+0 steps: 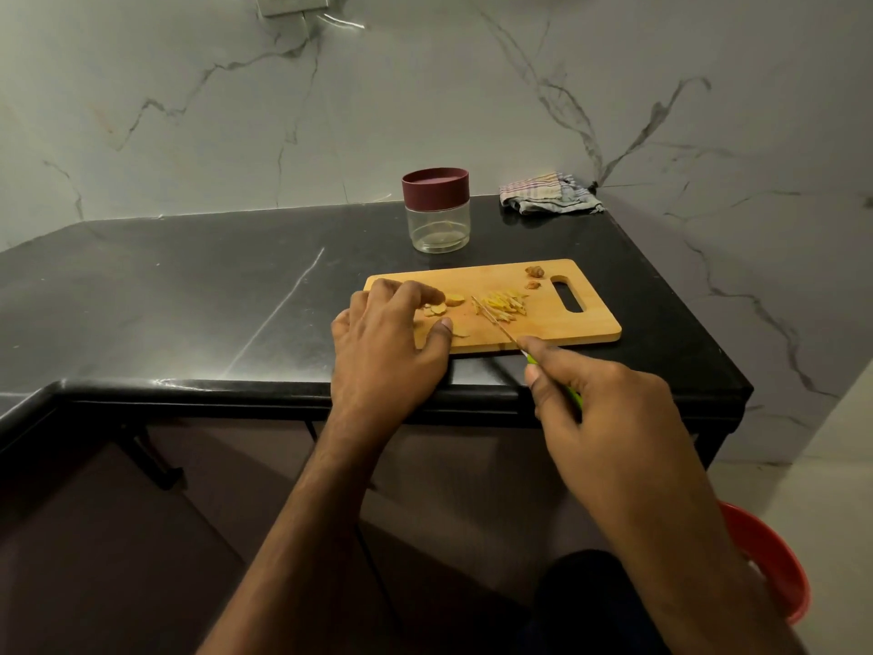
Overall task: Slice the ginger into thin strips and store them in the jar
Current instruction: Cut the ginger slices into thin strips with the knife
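Observation:
A wooden cutting board (pixel 548 323) lies on the black counter. On it sit round ginger slices (pixel 437 308) at the left, a heap of thin ginger strips (pixel 503 304) in the middle and two ginger scraps (pixel 534 276) near the handle hole. My left hand (pixel 387 338) rests over the board's left end, fingers curled by the slices, thumb on the board. My right hand (pixel 600 408) grips a green-handled knife (pixel 500 326); its blade tip touches the strips. A clear jar (pixel 437 224) with a maroon lid stands closed behind the board.
A crumpled checked cloth (pixel 548 193) lies at the counter's back right corner by the marble wall. The counter's front edge (pixel 236 387) runs just below the board. A red tub (pixel 774 569) stands on the floor at lower right.

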